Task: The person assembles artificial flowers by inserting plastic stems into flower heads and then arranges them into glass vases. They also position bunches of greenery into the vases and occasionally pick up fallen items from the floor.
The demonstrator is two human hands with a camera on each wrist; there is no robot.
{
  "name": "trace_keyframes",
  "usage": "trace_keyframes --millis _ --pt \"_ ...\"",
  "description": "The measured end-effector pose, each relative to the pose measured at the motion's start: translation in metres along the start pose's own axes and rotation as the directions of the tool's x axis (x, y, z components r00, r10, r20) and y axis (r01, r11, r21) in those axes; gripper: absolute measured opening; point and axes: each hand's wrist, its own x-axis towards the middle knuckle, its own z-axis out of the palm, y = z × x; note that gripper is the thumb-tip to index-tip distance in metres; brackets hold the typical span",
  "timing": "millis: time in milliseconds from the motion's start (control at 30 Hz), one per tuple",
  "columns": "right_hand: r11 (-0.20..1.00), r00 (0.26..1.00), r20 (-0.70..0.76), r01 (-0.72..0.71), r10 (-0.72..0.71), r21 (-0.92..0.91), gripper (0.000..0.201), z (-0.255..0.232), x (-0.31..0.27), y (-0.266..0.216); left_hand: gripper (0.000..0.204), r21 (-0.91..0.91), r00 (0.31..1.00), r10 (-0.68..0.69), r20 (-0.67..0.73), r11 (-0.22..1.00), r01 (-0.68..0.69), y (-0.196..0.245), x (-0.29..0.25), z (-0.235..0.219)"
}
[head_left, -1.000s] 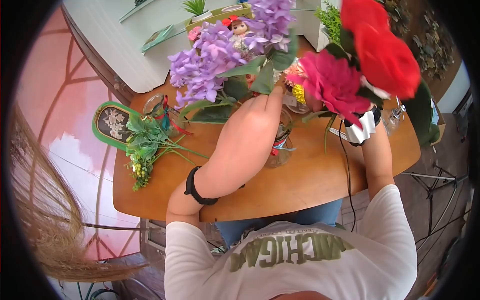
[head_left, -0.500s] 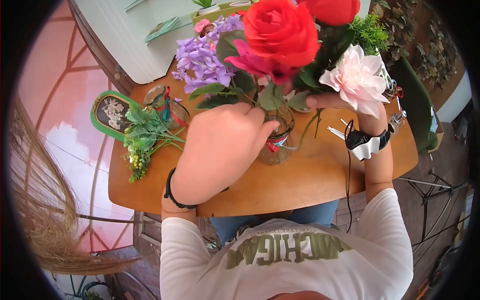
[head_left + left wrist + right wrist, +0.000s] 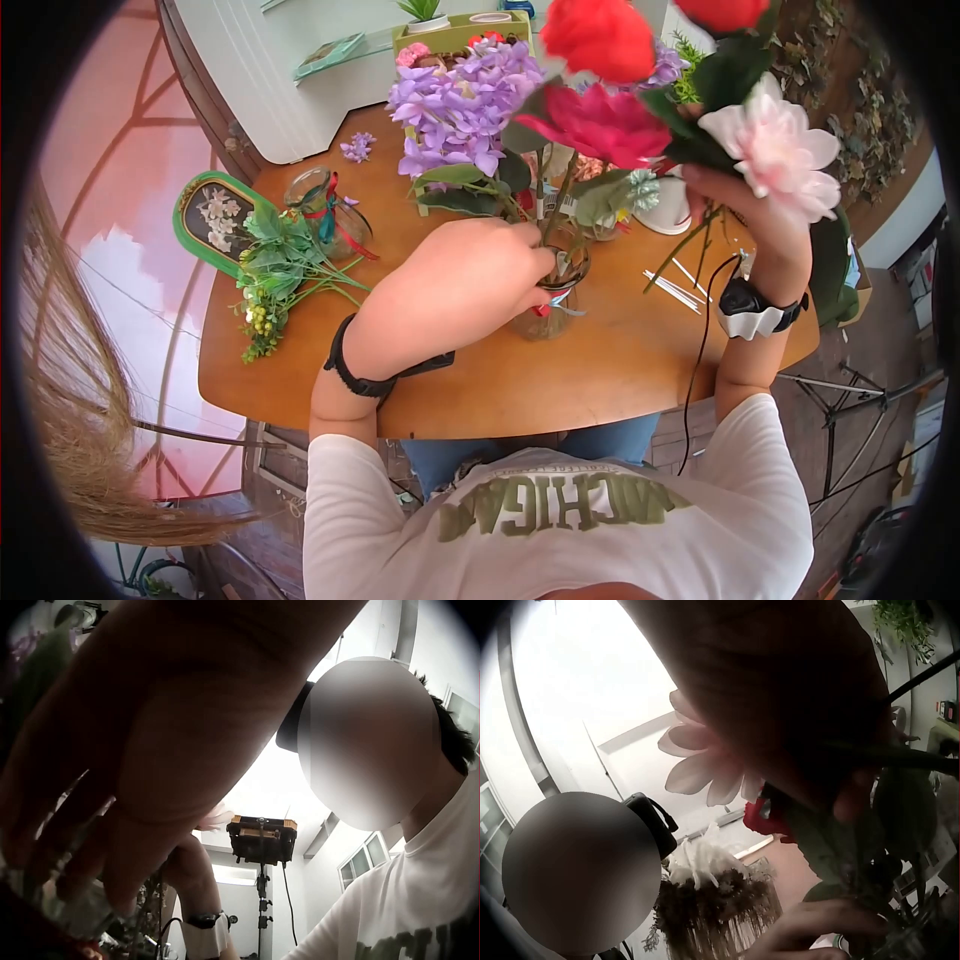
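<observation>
In the head view my left hand (image 3: 460, 270) grips the neck of a ribbon-tied glass vase (image 3: 545, 325), fingers at its rim beside the stems. Purple flowers (image 3: 460, 110) and a magenta flower (image 3: 605, 130) stand above it, the magenta one's stem running down to the vase mouth. Up to the right, my right hand (image 3: 755, 210) holds a bunch of artificial flowers by the stems, with a pale pink flower (image 3: 775, 150) over the wrist and cut stem ends below. A red rose (image 3: 600, 40) tops the group. The left wrist view shows the curled left fingers (image 3: 82, 877) in shadow.
A second glass jar (image 3: 350, 240) with a ribbon, green sprigs (image 3: 270, 255) and a green oval frame (image 3: 185, 225) sit on the left of the wooden table (image 3: 480, 400). White sticks (image 3: 675, 293) and a black cable (image 3: 700, 360) lie at the right. Purple petals (image 3: 358, 147) lie behind.
My right hand has moved away to the right with the pink flower, which came into view. The magenta flower now stands over the vase. My left hand has come down to the vase neck.
</observation>
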Motion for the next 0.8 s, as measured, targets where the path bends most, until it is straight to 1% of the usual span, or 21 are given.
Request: trace_keyframes --millis 33,100,133,200,233,300,333,400,433,500,533,600,633,700,733,800 --pt "0.988 0.996 0.012 0.083 -0.085 0.129 0.045 -0.007 0.001 -0.002 0.021 0.000 1.000 0.002 -0.007 1.000 -0.002 0.000 0.001 0.001" --pt "0.925 0.967 -0.143 0.246 -0.212 0.291 0.044 -0.013 0.003 -0.004 0.023 0.055 1.000 -0.010 0.006 0.998 0.010 0.003 0.000 0.003" --pt "0.905 0.954 -0.210 0.274 -0.214 0.325 0.043 -0.013 0.001 -0.009 0.023 0.054 1.000 -0.011 0.000 0.998 0.011 0.007 0.000 0.004" --pt "0.880 0.924 -0.330 0.311 -0.193 0.357 0.040 -0.014 0.000 -0.013 0.018 0.182 0.993 -0.100 0.057 0.979 0.088 0.017 0.002 0.006" --pt "0.853 0.912 -0.350 0.349 -0.214 0.388 0.040 -0.016 0.001 -0.013 0.018 0.180 0.993 -0.103 0.053 0.979 0.092 0.018 0.003 0.010" --pt "0.830 0.898 -0.388 0.370 -0.206 0.417 0.041 -0.014 0.000 -0.015 0.009 0.259 0.994 -0.085 -0.068 0.961 0.100 0.017 0.004 0.020" --pt "0.830 0.899 -0.386 0.370 -0.207 0.418 0.041 -0.015 -0.001 -0.014 0.009 0.258 0.994 -0.087 -0.069 0.961 0.102 0.017 0.005 0.020" --pt "0.784 0.912 -0.329 0.387 -0.247 0.484 0.042 -0.016 -0.002 -0.012 0.006 0.285 0.991 -0.112 -0.076 0.950 0.129 0.015 0.006 0.021" --pt "0.784 0.912 -0.328 0.386 -0.246 0.486 0.042 -0.015 -0.003 -0.011 0.006 0.284 0.991 -0.113 -0.075 0.950 0.130 0.016 0.006 0.021" --pt "0.725 0.918 -0.320 0.385 -0.235 0.571 0.045 -0.012 -0.005 -0.009 0.007 0.299 0.989 -0.122 -0.079 0.944 0.140 0.016 0.005 0.021" --pt "0.724 0.919 -0.318 0.384 -0.235 0.573 0.045 -0.011 -0.007 -0.010 0.007 0.298 0.989 -0.125 -0.079 0.944 0.143 0.018 0.005 0.021" --pt "0.667 0.924 -0.307 0.378 -0.228 0.642 0.049 -0.006 -0.013 -0.014 0.008 0.273 0.981 -0.168 -0.095 0.944 0.188 0.022 0.005 0.019" --pt "0.659 0.921 -0.286 0.390 -0.265 0.644 0.053 -0.006 -0.016 -0.018 0.008 0.271 0.981 -0.170 -0.096 0.944 0.190 0.023 0.003 0.016" --pt "0.543 0.889 -0.260 0.440 -0.377 0.716 0.051 0.001 -0.019 -0.025 0.010 0.220 0.971 -0.107 -0.213 0.963 0.154 0.025 0.000 0.006" --pt "0.544 0.890 -0.259 0.438 -0.376 0.716 0.051 0.001 -0.019 -0.025 0.010 0.219 0.971 -0.107 -0.212 0.964 0.154 0.026 0.000 0.000" --pt "0.400 0.832 -0.259 0.480 -0.491 0.781 0.056 0.000 -0.020 -0.024 0.013 -0.027 0.926 -0.093 -0.366 0.996 0.089 0.027 -0.002 -0.012"
